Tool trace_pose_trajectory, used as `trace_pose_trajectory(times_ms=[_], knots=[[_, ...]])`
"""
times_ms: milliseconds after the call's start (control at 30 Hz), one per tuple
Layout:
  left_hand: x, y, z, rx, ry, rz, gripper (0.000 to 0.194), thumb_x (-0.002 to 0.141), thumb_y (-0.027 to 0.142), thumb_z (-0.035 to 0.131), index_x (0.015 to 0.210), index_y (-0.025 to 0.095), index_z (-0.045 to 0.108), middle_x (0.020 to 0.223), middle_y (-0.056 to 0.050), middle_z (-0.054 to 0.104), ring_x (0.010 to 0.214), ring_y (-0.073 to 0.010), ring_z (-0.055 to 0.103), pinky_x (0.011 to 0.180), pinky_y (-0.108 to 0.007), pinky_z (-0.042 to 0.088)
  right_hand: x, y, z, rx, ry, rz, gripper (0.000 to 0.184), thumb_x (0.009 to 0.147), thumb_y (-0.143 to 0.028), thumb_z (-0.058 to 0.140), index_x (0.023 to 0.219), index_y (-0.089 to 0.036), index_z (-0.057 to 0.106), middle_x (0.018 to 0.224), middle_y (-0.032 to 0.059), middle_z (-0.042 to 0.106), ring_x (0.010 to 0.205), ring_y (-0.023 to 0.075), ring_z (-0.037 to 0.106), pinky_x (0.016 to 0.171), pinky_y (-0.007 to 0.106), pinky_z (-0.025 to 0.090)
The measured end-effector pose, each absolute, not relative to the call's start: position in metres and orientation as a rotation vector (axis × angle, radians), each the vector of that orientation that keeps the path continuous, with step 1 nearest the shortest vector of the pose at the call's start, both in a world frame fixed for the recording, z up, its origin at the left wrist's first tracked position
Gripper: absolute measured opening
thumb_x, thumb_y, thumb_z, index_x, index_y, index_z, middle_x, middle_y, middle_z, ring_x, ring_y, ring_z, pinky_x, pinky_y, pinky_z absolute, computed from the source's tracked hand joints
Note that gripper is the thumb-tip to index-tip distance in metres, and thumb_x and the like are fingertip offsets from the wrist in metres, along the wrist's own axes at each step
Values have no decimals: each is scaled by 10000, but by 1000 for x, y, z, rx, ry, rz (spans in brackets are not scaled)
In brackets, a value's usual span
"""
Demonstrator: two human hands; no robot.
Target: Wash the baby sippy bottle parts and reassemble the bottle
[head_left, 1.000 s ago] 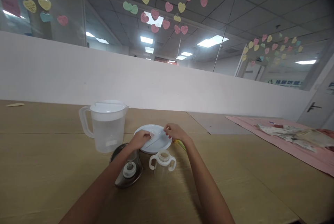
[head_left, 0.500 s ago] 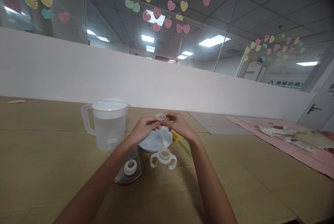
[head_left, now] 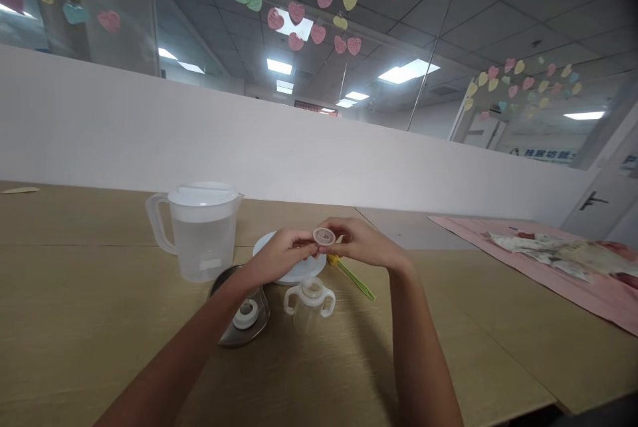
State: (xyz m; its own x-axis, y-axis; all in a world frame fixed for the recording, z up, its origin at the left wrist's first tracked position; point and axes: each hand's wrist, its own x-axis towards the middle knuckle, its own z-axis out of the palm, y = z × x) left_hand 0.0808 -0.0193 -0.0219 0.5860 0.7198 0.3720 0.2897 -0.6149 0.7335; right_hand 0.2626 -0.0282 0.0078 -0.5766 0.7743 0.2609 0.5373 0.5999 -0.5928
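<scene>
Between the fingertips of both hands is a small translucent round disc (head_left: 323, 236) with a raised rim, its flat face turned up toward me. My left hand (head_left: 285, 253) pinches it from the left. My right hand (head_left: 361, 242) grips it from the right, fingers curled. Beneath them lies a pale plate (head_left: 262, 241), partly hidden by my left hand. Just in front stands a clear baby bottle (head_left: 310, 307) with two white handles and an uncapped mouth. Left of it, a dark grey curved tray (head_left: 252, 332) carries a white bottle collar with a teat (head_left: 246, 314), partly behind my left forearm.
A lidded translucent pitcher (head_left: 203, 234) with liquid stands at the left. A brush with a green handle (head_left: 356, 279) and yellow head lies right of the plate. A pink cloth (head_left: 543, 281) bearing crumpled items covers the right side. A white wall (head_left: 299, 155) rises behind the table.
My hands came together above the plate and brought up the disc, then shifted right and slightly lower with it. A thin straw-like piece seen below it half a second ago is now hidden.
</scene>
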Motion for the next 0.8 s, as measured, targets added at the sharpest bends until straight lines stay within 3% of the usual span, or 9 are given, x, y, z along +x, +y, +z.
trace_pose_trajectory(times_ms=[333,500,800], knots=[[82,-22,-21,2264,869,956,292,803,317,382,861,156,618,777,8,594,683,-118,484,591,-196,360,263,-24,7,-1019,-2271,559,214,723,-311,574,881,-171,607,875,19,612,780,126,540,655,232,424],[83,-21,-23,2324,927,957,343,815,362,356,796,143,619,681,14,556,617,-109,444,553,-200,340,263,-19,5,-1040,-2271,555,233,713,-325,582,880,-166,612,862,19,618,775,130,544,657,237,423],[83,-18,-26,2413,940,920,314,827,282,345,859,146,627,789,-9,622,696,-132,516,606,-207,371,263,-23,6,-1071,-2277,564,253,719,-347,578,890,-164,617,876,26,624,791,140,555,650,227,424]])
